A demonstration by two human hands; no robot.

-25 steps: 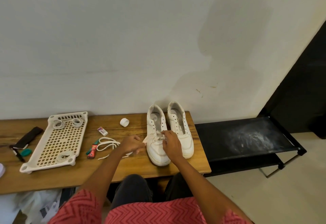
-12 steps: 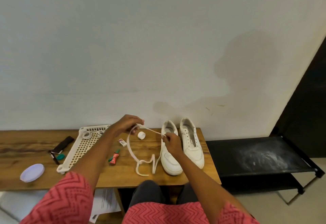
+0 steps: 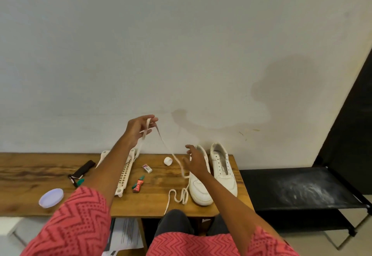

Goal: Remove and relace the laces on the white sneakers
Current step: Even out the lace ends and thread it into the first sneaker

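Two white sneakers stand side by side on the wooden table (image 3: pixel 36 175), the left sneaker (image 3: pixel 201 190) and the right sneaker (image 3: pixel 223 173), both with empty eyelets. My left hand (image 3: pixel 140 129) is raised high in front of the wall and holds a white lace (image 3: pixel 171 152) between its fingers. The lace runs down to the right and ends in loose loops on the table beside the left sneaker's toe. My right hand (image 3: pixel 194 164) hovers over the left sneaker with fingers spread, next to the hanging lace and holding nothing.
A white slatted tray (image 3: pixel 125 173) lies left of my left arm. A white cap (image 3: pixel 168 161), a small box (image 3: pixel 147 168), a red tube (image 3: pixel 137 185), a lilac lid (image 3: pixel 51 197) and a black case (image 3: pixel 84 170) are also on the table. A black rack (image 3: pixel 298 189) stands to the right.
My left hand rose up and away, pulling the lace out long. My right hand let go of the lace and opened above the left sneaker.
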